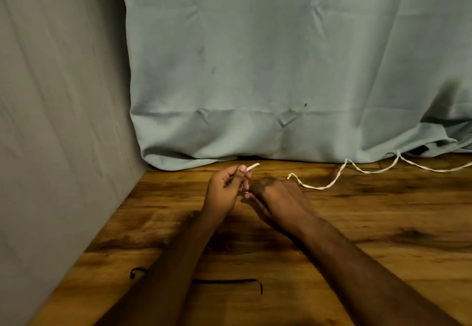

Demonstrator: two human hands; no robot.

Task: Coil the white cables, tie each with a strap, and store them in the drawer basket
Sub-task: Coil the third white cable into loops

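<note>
Left hand (224,187) first: we have it raised just above the surface (357,236), thumb and forefinger pinching the white cable (329,185) close to its end, so a short tip pokes out past the fingers toward the green cloth (255,70). Our right hand (278,195) sits just beside it, knuckles up and fingers curled under; the cable comes out from beneath it, so we judge it is gripping the cable there, though the fingers themselves are hidden. From that hand the cable wanders in loose waves across the wood to the right edge, touching the cloth's hem on the way.

We judge it light, thin and limp, more cord than stiff wire, so it should bend into loops easily but will spring or slide apart unless pinched. Holding near the end and feeding loops in looks sensible. Two black straps (229,281) lie near us, untouched. No drawer basket is in sight.
</note>
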